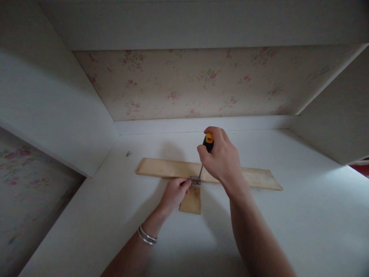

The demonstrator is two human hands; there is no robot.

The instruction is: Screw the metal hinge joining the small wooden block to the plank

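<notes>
White shelf (288, 215) boards are enclosing a niche backed by faded floral wallpaper (184, 82). A long wooden strip (161, 168) is lying across the shelf, with a short wooden piece (191, 202) butting against its near edge. The right hand (223, 159) is clenching a yellow-and-black screwdriver (206, 148), its tip resting on a small metal hinge (195, 179) at the joint. The left hand (173, 194) is pinching that hinge, bracelets (147, 235) circling its wrist.

Floral wallpaper (184, 82), white shelf (288, 215), perhaps a small screw (128, 154) at left.
</notes>
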